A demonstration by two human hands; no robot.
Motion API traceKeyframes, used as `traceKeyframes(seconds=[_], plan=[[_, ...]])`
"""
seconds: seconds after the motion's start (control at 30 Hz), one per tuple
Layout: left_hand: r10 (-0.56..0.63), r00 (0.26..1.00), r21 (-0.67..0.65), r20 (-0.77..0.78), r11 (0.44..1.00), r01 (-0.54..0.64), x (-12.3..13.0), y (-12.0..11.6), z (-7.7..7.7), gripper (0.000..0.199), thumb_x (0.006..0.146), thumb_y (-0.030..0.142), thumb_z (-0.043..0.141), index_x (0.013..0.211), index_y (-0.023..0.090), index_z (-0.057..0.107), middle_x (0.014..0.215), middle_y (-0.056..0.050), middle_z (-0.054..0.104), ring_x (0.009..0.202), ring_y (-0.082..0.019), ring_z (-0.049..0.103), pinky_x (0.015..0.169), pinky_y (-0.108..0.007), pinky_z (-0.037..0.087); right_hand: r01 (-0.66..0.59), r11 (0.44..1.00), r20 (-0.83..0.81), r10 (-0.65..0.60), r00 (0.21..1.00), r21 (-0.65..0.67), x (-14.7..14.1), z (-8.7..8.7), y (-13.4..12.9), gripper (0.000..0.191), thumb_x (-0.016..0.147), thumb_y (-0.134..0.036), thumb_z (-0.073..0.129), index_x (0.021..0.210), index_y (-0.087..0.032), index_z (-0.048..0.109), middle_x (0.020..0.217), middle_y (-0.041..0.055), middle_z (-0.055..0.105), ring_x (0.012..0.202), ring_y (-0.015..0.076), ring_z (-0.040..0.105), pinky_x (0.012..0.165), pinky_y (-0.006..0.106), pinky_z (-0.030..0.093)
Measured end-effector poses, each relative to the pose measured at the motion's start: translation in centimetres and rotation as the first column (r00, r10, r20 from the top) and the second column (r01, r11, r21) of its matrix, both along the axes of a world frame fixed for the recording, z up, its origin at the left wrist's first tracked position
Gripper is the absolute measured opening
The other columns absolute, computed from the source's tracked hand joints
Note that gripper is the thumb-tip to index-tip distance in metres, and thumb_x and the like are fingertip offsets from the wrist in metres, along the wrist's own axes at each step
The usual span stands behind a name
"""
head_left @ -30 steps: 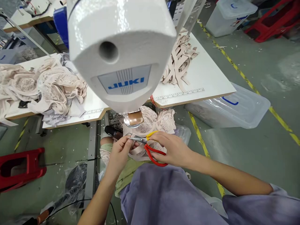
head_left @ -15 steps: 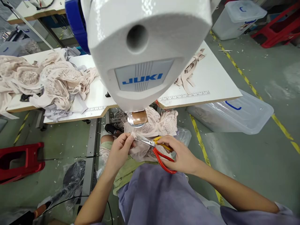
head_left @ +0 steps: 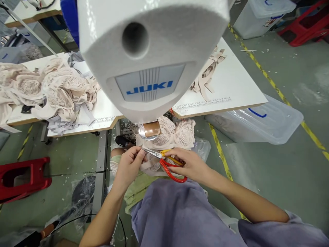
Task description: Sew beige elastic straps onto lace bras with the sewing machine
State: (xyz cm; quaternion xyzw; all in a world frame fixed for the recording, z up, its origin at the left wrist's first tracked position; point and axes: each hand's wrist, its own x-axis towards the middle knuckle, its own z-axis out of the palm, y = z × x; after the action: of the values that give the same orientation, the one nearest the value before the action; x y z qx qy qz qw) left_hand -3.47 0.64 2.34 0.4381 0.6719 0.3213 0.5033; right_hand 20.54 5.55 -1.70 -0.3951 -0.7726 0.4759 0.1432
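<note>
In my right hand (head_left: pixel 191 164) are scissors (head_left: pixel 157 155) with one red and one yellow handle, their blades pointing left. The blade tips reach the fingertips of my left hand (head_left: pixel 131 164), which pinches the edge of a beige lace bra (head_left: pixel 171 135). That bra hangs over my lap, below the head of a white JUKI sewing machine (head_left: pixel 151 73). Whether the blades are parted at the tips is hard to tell. Part of the fabric is hidden behind my hands and the scissors.
A pile of beige lace bras (head_left: pixel 65 89) lies on the left of the white table (head_left: pixel 239 79). Beige straps (head_left: pixel 207 77) lie at its right. A lidded plastic bin (head_left: pixel 269 123) stands right of the table, and a red stool (head_left: pixel 24 178) at the left.
My right hand and the scissors have moved left, bringing the blades closer to my left fingertips. The machine head looks larger and further left in view.
</note>
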Motion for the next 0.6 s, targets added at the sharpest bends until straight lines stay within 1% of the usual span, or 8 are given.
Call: traceKeyframes(seconds=[0.13, 0.23, 0.33, 0.4, 0.43, 0.47, 0.53, 0.6], plan=[[0.047, 0.999, 0.037, 0.025, 0.998, -0.048, 0.0, 0.4, 0.1, 0.029, 0.094, 0.041, 0.054, 0.078, 0.018, 0.062, 0.072, 0.001, 0.062, 0.063, -0.01, 0.052, 0.058, -0.02, 0.042, 0.078, 0.996, 0.048, -0.08, 0.996, 0.044, 1.7, -0.4, 0.0, 0.03, 0.085, -0.031, 0.063, 0.114, -0.027, 0.068, 0.102, 0.005, 0.074, 0.067, 0.016, 0.064, 0.062, 0.029, 0.05], [0.046, 0.996, 0.098, -0.072, 0.994, -0.039, -0.4, 0.4, -0.1, 0.026, 0.094, 0.038, 0.053, 0.085, 0.018, 0.067, 0.078, -0.002, 0.068, 0.071, -0.013, 0.061, 0.064, -0.022, 0.048, 0.121, 0.99, 0.094, -0.128, 0.987, 0.07, 4.1, -0.5, 1.0, 0.03, 0.082, -0.033, 0.064, 0.11, -0.026, 0.07, 0.096, 0.0051, 0.074, 0.064, 0.0167, 0.064, 0.058, 0.029, 0.05], [0.05, 0.944, 0.194, -0.326, 0.981, 0.016, -0.9, 0.2, -0.6, 0.021, 0.093, 0.034, 0.053, 0.098, 0.019, 0.067, 0.079, -0.003, 0.071, 0.066, -0.014, 0.063, 0.058, -0.022, 0.046, 0.167, 0.971, 0.195, -0.199, 0.96, 0.171, 6.6, -0.2, 3.9, 0.033, 0.082, -0.04, 0.064, 0.11, -0.024, 0.071, 0.093, 0.0068, 0.074, 0.065, 0.0193, 0.064, 0.059, 0.031, 0.05], [0.054, 0.891, 0.23, -0.451, 0.971, 0.057, -1.3, 0.2, -0.9, 0.025, 0.091, 0.032, 0.053, 0.109, 0.019, 0.064, 0.078, -0.003, 0.073, 0.065, -0.015, 0.064, 0.056, -0.023, 0.046, 0.229, 0.926, 0.268, -0.313, 0.911, 0.301, 7.8, 0.0, 7.1, 0.038, 0.084, -0.045, 0.063, 0.112, -0.022, 0.07, 0.095, 0.01, 0.074, 0.07, 0.0221, 0.065, 0.061, 0.033, 0.049], [0.045, 0.884, 0.232, -0.465, 0.97, 0.074, -1.4, 0.4, -0.9, 0.025, 0.091, 0.032, 0.054, 0.11, 0.019, 0.064, 0.078, -0.003, 0.074, 0.067, -0.016, 0.066, 0.057, -0.023, 0.047, 0.261, 0.893, 0.294, -0.377, 0.878, 0.365, 8.2, 0.0, 9.0, 0.04, 0.085, -0.046, 0.062, 0.114, -0.02, 0.069, 0.095, 0.0118, 0.074, 0.073, 0.0234, 0.066, 0.062, 0.034, 0.048], [0.022, 0.897, 0.219, -0.442, 0.972, 0.085, -1.6, 0.6, -0.8, 0.025, 0.092, 0.033, 0.053, 0.109, 0.019, 0.064, 0.079, -0.004, 0.074, 0.069, -0.016, 0.069, 0.06, -0.024, 0.05, 0.283, 0.864, 0.314, -0.429, 0.847, 0.417, 8.5, 0.0, 11.0, 0.042, 0.087, -0.047, 0.06, 0.118, -0.019, 0.068, 0.098, 0.0131, 0.074, 0.078, 0.0247, 0.066, 0.064, 0.034, 0.047], [-0.072, 0.955, 0.154, -0.289, 0.981, 0.121, -2.1, 1.2, -0.5, 0.026, 0.094, 0.036, 0.05, 0.108, 0.019, 0.064, 0.086, -0.006, 0.076, 0.078, -0.018, 0.073, 0.071, -0.028, 0.055, 0.295, 0.811, 0.321, -0.494, 0.808, 0.505, 8.9, -0.2, 15.1, 0.044, 0.089, -0.046, 0.056, 0.12, -0.017, 0.068, 0.106, 0.0152, 0.073, 0.089, 0.0281, 0.067, 0.067, 0.035, 0.047], [-0.199, 0.976, 0.056, -0.082, 0.977, 0.204, -2.7, 1.9, 0.0, 0.032, 0.096, 0.04, 0.047, 0.118, 0.019, 0.059, 0.099, -0.008, 0.076, 0.09, -0.021, 0.074, 0.08, -0.032, 0.058, 0.232, 0.792, 0.303, -0.461, 0.834, 0.564, 9.0, -0.4, 18.2, 0.04, 0.091, -0.042, 0.053, 0.116, -0.016, 0.07, 0.116, 0.0146, 0.071, 0.102, 0.0311, 0.065, 0.077, 0.039, 0.049]])
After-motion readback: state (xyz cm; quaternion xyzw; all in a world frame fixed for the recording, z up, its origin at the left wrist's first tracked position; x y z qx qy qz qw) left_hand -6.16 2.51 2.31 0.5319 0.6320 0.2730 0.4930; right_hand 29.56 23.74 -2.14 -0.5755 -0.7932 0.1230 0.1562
